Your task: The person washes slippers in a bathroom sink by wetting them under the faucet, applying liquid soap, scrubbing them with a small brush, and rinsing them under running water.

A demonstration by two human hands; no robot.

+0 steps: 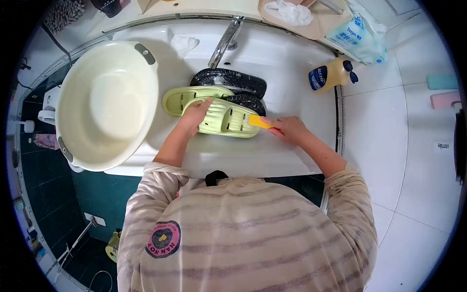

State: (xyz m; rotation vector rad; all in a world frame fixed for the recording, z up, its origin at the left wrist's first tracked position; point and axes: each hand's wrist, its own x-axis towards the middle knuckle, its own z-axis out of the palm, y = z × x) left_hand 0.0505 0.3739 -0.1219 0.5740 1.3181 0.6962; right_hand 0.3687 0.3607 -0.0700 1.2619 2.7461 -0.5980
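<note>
My left hand (195, 117) grips a light green slipper (219, 119) that lies sole down or tilted, I cannot tell which, in the white sink (301, 131). In my right hand (290, 129) is a yellow scrubbing brush (260, 121), its head against the slipper's right end; the bristles are barely visible. Behind the held slipper lies a second green slipper (174, 101), partly covered by it. Farther back, a black slipper (228, 80) with whitish suds rests below the faucet (226, 43). Another black slipper (249, 102) is mostly hidden by the green one.
A large white basin (108, 107) stands over the sink's left side. On the right rim is a yellow detergent bottle (332, 75) with a dark cap. A blue-white tissue pack (359, 40) and a beige tray (318, 27) sit at the back right.
</note>
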